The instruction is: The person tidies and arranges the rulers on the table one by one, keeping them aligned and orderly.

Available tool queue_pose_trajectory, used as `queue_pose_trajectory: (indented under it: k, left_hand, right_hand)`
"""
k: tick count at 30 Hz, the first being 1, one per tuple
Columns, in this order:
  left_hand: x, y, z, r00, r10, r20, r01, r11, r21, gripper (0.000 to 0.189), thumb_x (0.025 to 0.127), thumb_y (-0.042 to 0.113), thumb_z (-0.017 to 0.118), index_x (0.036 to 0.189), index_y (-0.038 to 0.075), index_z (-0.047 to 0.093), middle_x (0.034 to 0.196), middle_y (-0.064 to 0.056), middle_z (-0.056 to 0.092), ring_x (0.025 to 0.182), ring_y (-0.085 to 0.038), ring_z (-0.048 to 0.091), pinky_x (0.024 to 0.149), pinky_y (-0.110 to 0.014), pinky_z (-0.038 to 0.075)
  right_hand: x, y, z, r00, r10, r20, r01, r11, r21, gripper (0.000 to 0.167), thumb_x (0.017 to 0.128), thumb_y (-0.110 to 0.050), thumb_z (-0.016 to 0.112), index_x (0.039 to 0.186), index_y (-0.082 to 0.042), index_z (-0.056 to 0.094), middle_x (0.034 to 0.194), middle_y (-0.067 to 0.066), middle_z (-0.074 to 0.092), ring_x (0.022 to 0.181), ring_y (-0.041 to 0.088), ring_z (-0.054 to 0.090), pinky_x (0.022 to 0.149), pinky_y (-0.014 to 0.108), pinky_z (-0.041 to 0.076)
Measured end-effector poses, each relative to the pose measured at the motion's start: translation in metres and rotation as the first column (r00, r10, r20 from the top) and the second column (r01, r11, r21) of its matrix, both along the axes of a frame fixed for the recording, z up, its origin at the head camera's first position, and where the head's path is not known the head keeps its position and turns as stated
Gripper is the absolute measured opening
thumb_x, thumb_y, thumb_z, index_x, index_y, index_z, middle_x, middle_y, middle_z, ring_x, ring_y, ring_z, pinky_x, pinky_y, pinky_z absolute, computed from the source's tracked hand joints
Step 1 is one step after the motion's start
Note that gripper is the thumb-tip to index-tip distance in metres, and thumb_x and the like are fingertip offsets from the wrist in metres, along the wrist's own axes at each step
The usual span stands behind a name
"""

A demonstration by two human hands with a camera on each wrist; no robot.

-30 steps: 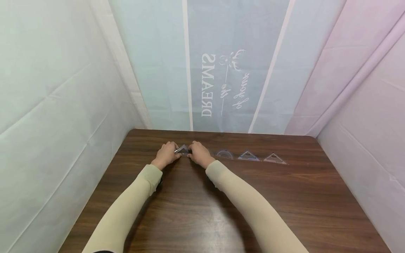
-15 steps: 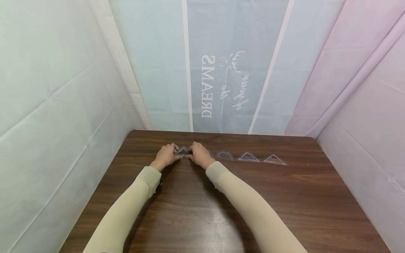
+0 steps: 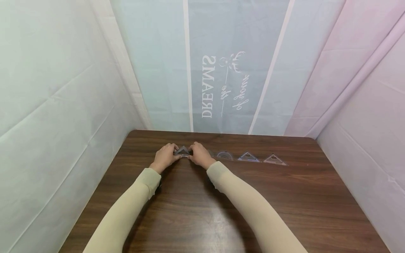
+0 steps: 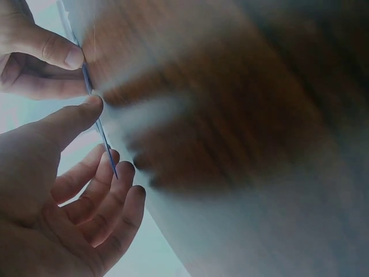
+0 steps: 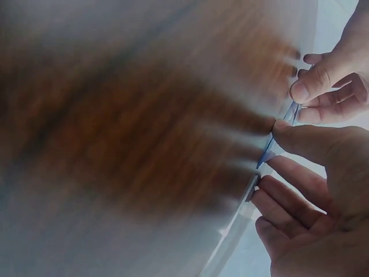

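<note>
A clear triangular set square (image 3: 183,151) is at the table's far left part, its peak pointing away from me, between my two hands. My left hand (image 3: 165,155) pinches its left corner, thumb on the near edge and fingers behind. On the right corner, my right hand (image 3: 200,154) pinches it the same way. In the left wrist view the set square (image 4: 106,144) shows as a thin blue edge between the thumb and fingers. The right wrist view shows its edge (image 5: 266,149) passing under the right thumb, close over the wood.
Right of my hands, a clear protractor (image 3: 225,155), a blue-edged set square (image 3: 248,157) and another clear set square (image 3: 274,159) lie in a row. A transparent piece (image 3: 210,153) shows partly behind my right hand. The brown table (image 3: 202,196) meets a fabric backdrop (image 3: 164,88) behind.
The set square in my hands was tilted with a bright left edge a second ago; now it sits flatter and more even. My hands have hardly moved.
</note>
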State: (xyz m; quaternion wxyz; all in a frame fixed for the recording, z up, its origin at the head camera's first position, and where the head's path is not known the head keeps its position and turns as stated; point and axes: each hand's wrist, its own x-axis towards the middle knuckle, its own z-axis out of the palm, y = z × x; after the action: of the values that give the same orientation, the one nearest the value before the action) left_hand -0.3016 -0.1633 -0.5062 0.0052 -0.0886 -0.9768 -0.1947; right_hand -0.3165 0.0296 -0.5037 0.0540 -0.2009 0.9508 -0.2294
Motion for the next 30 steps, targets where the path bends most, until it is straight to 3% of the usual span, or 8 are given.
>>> queue_pose_trajectory:
  k: [6, 12, 21, 30]
  left_hand:
    - [0.004, -0.003, 0.001, 1.0, -0.006, -0.006, 0.006, 1.0, 0.013, 0.04, 0.099, 0.029, 0.082, 0.128, 0.004, 0.07, 0.121, -0.015, 0.067, 0.102, -0.029, 0.067, 0.088, -0.05, 0.057]
    - [0.013, -0.008, 0.006, 0.998, -0.019, -0.054, 0.019, 1.0, -0.013, 0.041, 0.098, 0.032, 0.082, 0.127, 0.005, 0.071, 0.12, -0.014, 0.068, 0.105, -0.032, 0.067, 0.086, -0.051, 0.058]
    - [0.023, -0.016, 0.008, 0.992, -0.049, -0.115, 0.042, 0.997, -0.062, 0.042, 0.096, 0.037, 0.084, 0.124, 0.009, 0.072, 0.113, -0.009, 0.07, 0.1, -0.028, 0.065, 0.08, -0.046, 0.058]
    - [0.035, -0.022, 0.008, 0.981, -0.108, -0.159, 0.099, 0.993, -0.066, 0.038, 0.094, 0.036, 0.087, 0.118, 0.01, 0.074, 0.105, -0.004, 0.07, 0.095, -0.026, 0.065, 0.078, -0.044, 0.057]
  right_hand:
    - [0.003, 0.0, -0.001, 1.0, 0.008, 0.029, -0.007, 0.999, -0.041, 0.039, 0.101, -0.02, 0.079, 0.134, -0.001, 0.07, 0.132, 0.014, 0.062, 0.128, 0.031, 0.059, 0.108, 0.044, 0.052]
    - [0.008, -0.002, 0.001, 1.0, 0.026, 0.011, -0.025, 0.997, -0.069, 0.04, 0.1, -0.018, 0.079, 0.135, 0.0, 0.069, 0.133, 0.016, 0.064, 0.131, 0.035, 0.058, 0.113, 0.047, 0.047]
    - [0.019, 0.0, 0.006, 0.999, 0.017, -0.033, -0.019, 0.998, -0.058, 0.036, 0.1, -0.022, 0.08, 0.131, -0.007, 0.072, 0.12, 0.007, 0.069, 0.118, 0.028, 0.059, 0.112, 0.049, 0.036]
    - [0.033, 0.005, 0.005, 0.997, 0.041, -0.064, -0.045, 0.998, -0.052, 0.036, 0.099, -0.024, 0.082, 0.13, -0.009, 0.073, 0.115, 0.003, 0.07, 0.112, 0.023, 0.061, 0.108, 0.048, 0.039]
